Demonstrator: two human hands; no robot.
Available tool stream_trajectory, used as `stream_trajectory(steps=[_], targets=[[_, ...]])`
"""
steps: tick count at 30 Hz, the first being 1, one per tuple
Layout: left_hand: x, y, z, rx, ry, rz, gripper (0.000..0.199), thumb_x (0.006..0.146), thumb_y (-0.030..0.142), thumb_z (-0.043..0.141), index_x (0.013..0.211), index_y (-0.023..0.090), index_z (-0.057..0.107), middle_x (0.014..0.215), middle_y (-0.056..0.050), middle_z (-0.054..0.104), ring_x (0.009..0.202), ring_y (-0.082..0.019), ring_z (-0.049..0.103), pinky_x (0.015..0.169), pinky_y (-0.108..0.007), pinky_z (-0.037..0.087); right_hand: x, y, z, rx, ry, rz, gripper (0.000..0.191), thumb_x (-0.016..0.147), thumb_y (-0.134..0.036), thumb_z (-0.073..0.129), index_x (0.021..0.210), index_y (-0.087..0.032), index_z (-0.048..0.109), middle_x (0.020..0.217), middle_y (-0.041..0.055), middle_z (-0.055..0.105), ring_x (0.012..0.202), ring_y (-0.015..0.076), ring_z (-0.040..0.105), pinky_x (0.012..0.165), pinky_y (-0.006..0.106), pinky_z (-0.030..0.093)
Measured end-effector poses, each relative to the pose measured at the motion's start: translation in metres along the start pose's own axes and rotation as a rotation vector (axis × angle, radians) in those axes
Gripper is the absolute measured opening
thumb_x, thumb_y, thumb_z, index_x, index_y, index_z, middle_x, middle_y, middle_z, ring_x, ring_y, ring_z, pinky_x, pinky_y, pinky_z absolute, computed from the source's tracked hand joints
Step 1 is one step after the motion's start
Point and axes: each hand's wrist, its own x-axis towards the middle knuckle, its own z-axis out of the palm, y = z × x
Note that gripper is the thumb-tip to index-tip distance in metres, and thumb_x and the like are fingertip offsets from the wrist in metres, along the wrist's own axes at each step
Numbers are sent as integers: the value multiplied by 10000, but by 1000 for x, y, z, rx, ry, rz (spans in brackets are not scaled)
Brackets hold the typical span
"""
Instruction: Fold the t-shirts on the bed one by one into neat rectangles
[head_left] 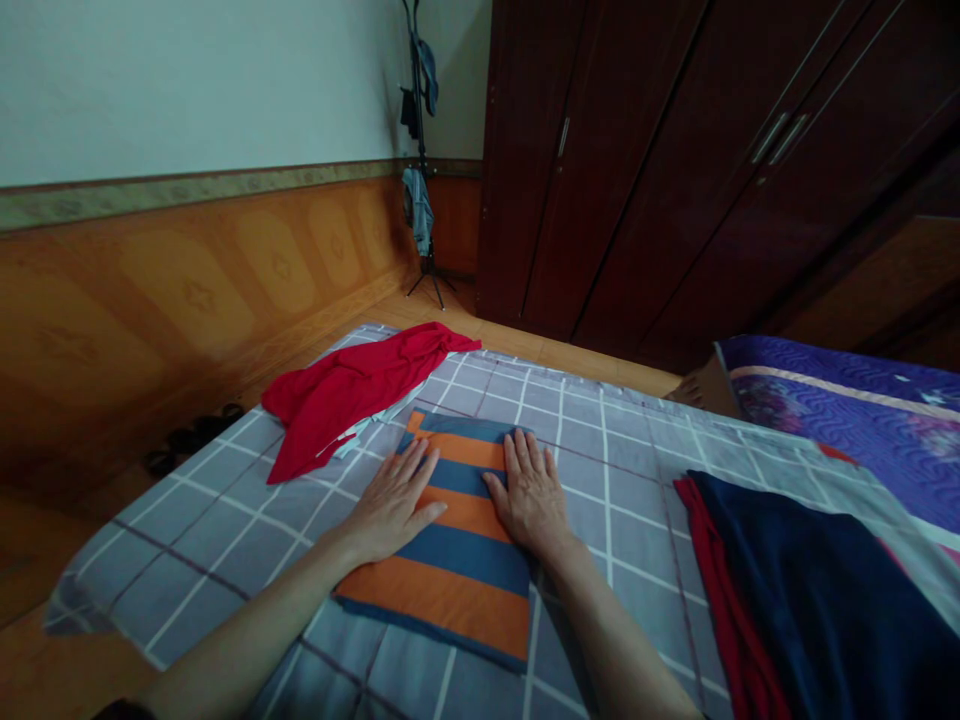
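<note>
A folded shirt [465,560] with orange and blue stripes lies flat on the grey checked bed cover [585,450], in the middle of the head view. My left hand [394,500] rests on its left side, palm down and fingers stretched out. On its right side lies my right hand [531,490], also palm down with the fingers spread. Neither hand grips anything. Beyond my left hand a crumpled red garment [360,390] lies on the bed, with a pale cloth partly hidden under it.
Dark blue and red garments [817,590] lie at the right. A purple quilted cover [855,400] is beyond them. A coat stand [421,130] stands in the corner beside the dark wardrobe [637,150]. Dark shoes [196,435] sit on the floor at left.
</note>
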Motion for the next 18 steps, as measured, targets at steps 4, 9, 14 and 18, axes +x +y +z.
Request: stream_trajectory(steps=[4,9,14,18], targets=[[-11,8,-7,30,43,-34,667,953,472,300,1483,119,100,1517,-154,202,1404,-263,180,1123,-502,186,2,-3,-9,-9,7,65,618,924,-411,432,1393,-14,366,1478,192,271,1372,345,209,1111,512,154],[-31,48,-10,83,129,139,792,914,564,351,1484,99,58,1526,-169,159,1413,-274,131,1131,-470,185,-9,-33,-14,111,-23,-226,503,946,-301,370,1411,-111,368,1497,108,267,1386,258,209,1123,431,205],[-42,53,-2,120,138,108,874,870,658,338,1485,94,76,1520,-188,161,1408,-317,126,1125,-512,152,-16,-40,-5,124,-52,-266,579,940,-430,392,1414,-99,358,1488,133,276,1382,271,217,1124,446,199],[-52,36,2,136,137,45,872,878,638,352,1487,104,29,1526,-192,126,1406,-314,141,1111,-490,202,-9,-21,-2,65,-29,-150,679,914,-506,425,1405,-42,353,1474,181,283,1373,302,234,1126,474,165]])
